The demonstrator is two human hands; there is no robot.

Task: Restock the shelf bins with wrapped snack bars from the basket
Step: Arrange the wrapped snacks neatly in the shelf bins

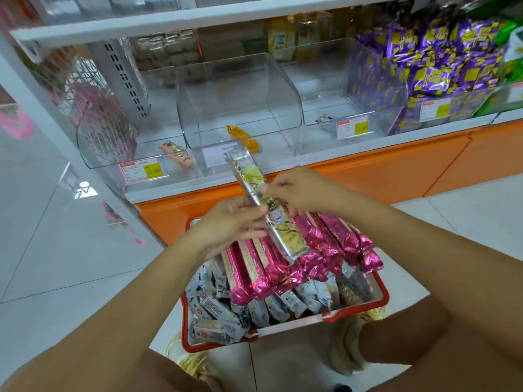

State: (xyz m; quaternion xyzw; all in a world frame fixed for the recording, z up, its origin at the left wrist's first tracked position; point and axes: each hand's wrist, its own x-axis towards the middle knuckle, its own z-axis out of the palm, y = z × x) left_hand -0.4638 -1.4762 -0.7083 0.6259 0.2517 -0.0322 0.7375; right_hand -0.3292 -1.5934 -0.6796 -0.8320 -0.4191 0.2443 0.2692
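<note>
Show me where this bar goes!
The long silver bar can go in the middle clear plastic bin, bare behind its orange packet. Left clear bin beside its peach bar and third clear bin behind one sweet have room. Crowded: purple packets, red basket.

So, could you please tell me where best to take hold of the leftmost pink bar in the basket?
Grip the leftmost pink bar across its middle, not the crimped foil ends. Come from above and its left: it lies atop the pile in the basket, left edge free, another pink bar tight against its right. The left hand and right hand both grip the yellow-and-silver bar.
</note>
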